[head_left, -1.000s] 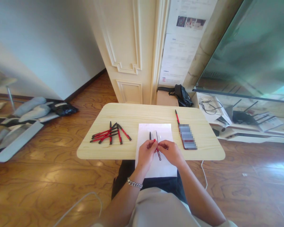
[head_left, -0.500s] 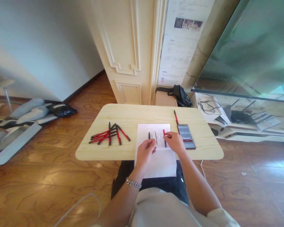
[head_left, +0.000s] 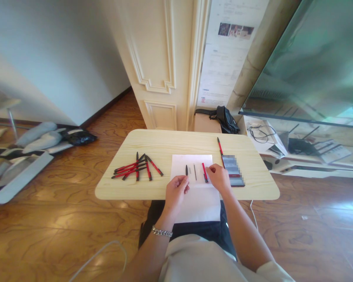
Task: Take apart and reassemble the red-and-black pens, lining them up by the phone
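Observation:
On a white sheet of paper point(head_left: 195, 205) lie separate pen parts in a row. From left to right they are a short black pen tip section point(head_left: 186, 170), a small spring point(head_left: 190, 170), a thin dark refill point(head_left: 195, 171) and a red pen barrel point(head_left: 204, 172) with a black end. My left hand point(head_left: 176, 191) hovers over the paper's left edge, below the black section, thumb and fingers closed together; anything between them is hidden. Just right of the red barrel is my right hand point(head_left: 219, 178), its fingers bent and slightly apart, holding nothing that I can see.
A pile of several red-and-black pens point(head_left: 137, 167) lies on the left of the light wooden table point(head_left: 179, 141). At the right, a phone point(head_left: 232, 170) lies with another red-and-black pen point(head_left: 220, 145) by its upper corner. Behind the table are a black bag point(head_left: 227, 119) and a cabinet door point(head_left: 161, 113).
The red barrel has been let go on the paper, and my right hand has drawn slightly right of it. My left hand has shifted a little left and down, away from the black section.

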The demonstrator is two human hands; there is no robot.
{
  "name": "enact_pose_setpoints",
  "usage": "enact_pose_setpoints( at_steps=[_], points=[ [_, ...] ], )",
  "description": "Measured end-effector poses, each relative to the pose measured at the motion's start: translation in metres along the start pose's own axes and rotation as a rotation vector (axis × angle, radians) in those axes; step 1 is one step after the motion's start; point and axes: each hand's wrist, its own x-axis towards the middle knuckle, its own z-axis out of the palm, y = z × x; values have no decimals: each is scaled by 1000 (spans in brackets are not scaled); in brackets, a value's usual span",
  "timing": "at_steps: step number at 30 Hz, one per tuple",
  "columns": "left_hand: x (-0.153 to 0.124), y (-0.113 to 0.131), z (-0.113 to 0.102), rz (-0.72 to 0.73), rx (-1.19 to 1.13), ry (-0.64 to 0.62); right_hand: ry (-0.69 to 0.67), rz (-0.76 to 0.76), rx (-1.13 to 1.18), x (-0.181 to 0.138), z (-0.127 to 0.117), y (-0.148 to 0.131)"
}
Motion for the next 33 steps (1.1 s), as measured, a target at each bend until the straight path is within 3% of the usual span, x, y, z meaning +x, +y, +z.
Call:
enact_pose_setpoints(
  at_steps=[10, 26, 30, 33],
  points=[
    [-4, 4, -18, -33, -147, 35, -6, -4, 29, -14, -7, 14],
    [-11, 8, -9, -85, -164, 49, -136, -47, -276, 29, 14, -13],
    [-10, 7, -5, -78, -126, 18, -128, -59, -222, 31, 11, -12],
    [-8, 3, -2, -42, -63, -12, -97, -90, -52, 29, 2, -12]
  ],
)
